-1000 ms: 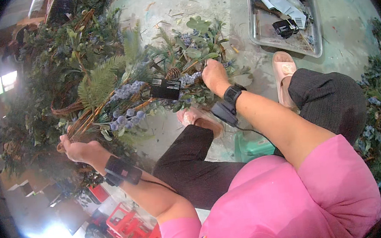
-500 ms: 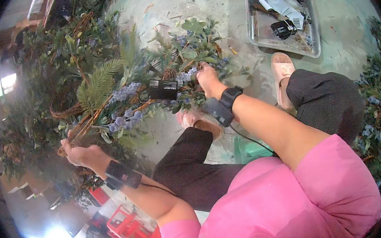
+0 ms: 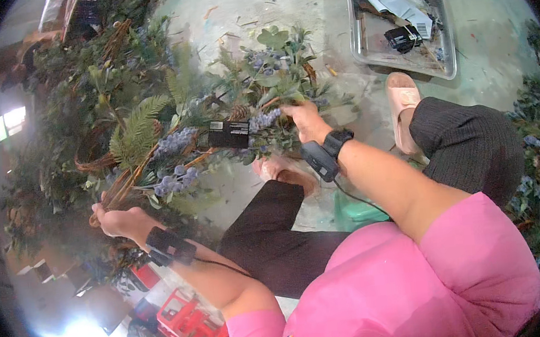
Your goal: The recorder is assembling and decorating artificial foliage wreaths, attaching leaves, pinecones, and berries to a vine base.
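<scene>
Between my hands is a leafy wreath on brown twigs [image 3: 129, 182], held out over the floor in front of me. Blue berries [image 3: 177, 179], a green fern frond [image 3: 140, 132] and a pine cone [image 3: 238, 112] are set in its greenery, and a black tag [image 3: 229, 134] hangs at its middle. My left hand [image 3: 122, 221] is closed round the bundled twigs at its near left end. At the right side my right hand [image 3: 308, 122] grips it beside a blue flower cluster; leaves partly hide those fingertips.
A heap of similar greenery [image 3: 63, 110] fills the left. More leafy pieces [image 3: 539, 162] lie along the right edge. A clear plastic bin [image 3: 451, 53] with papers and black tags stands at the far right. Red plastic crates [image 3: 184, 320] are at lower left, and a green plastic object [image 3: 355, 211] is near my legs.
My right hand has moved slightly nearer and to the right along the wreath. My left hand has shifted a little to the right, still gripping the twigs.
</scene>
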Motion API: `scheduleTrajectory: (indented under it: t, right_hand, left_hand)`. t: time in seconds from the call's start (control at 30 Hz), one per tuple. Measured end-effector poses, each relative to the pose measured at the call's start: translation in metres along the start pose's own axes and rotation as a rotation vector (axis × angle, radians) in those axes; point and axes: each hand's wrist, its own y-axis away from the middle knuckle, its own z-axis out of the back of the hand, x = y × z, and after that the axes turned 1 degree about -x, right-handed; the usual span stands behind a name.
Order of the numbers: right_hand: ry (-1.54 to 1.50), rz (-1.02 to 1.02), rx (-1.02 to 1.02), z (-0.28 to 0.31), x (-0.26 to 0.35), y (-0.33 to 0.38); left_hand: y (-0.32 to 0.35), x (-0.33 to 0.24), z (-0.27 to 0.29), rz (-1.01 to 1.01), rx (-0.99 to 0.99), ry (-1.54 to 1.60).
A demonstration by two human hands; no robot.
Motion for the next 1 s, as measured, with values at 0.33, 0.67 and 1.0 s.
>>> scheduleTrajectory:
  t: [0.33, 0.67, 1.0]
  right_hand:
    - [-0.568, -0.377, 0.053, 0.053, -0.052, -0.006]
    - [-0.329, -0.364, 0.527, 0.055, -0.015, 0.006]
    - [-0.374, -0.575, 0.0, 0.111, -0.019, -0.035]
  left_hand:
    - [-0.022, 0.019, 0.011, 0.052, -0.002, 0.034]
    - [-0.025, 0.02, 0.023, 0.058, -0.039, 0.001]
    - [-0.026, 0.027, 0.03, 0.101, -0.036, 0.045]
